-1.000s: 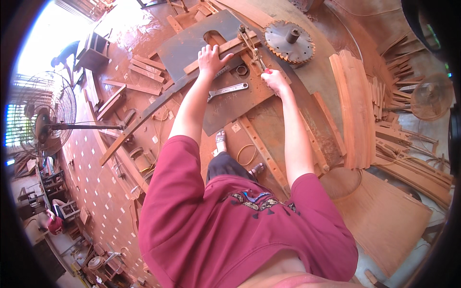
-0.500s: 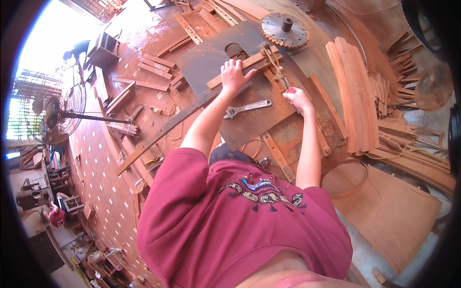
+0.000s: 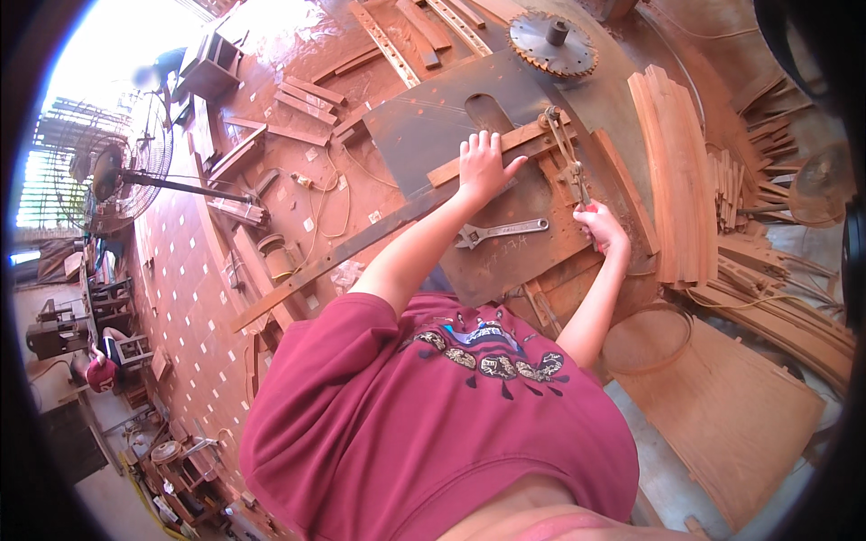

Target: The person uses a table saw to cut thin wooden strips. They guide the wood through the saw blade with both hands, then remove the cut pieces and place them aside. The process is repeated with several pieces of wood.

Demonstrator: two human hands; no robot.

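Observation:
My left hand (image 3: 484, 169) lies with fingers stretched over a wooden strip (image 3: 521, 138) on a dark flat plate (image 3: 406, 131). The strip's right end sits beneath a metal toggle clamp (image 3: 561, 142) fixed on a wooden block. Closed around the clamp's red handle (image 3: 594, 212) is my right hand (image 3: 610, 231), nearer to me than the clamp. An adjustable wrench (image 3: 507, 231) rests on the rust-brown plate between my forearms. Under my left wrist passes a long narrow bar (image 3: 311, 274) that sticks out to the left.
A toothed circular saw blade (image 3: 541, 52) lies flat beyond the clamp. Curved wooden boards (image 3: 672, 180) are stacked at right. Loose wood pieces (image 3: 307, 108) and cords cover the tiled floor at left, near a standing fan (image 3: 113, 176). Another person (image 3: 101, 371) is far left.
The whole view has shifted, so the plate and both hands appear farther right and lower. My right hand, still on the red handle, has come slightly nearer me; my left hand stays on the strip.

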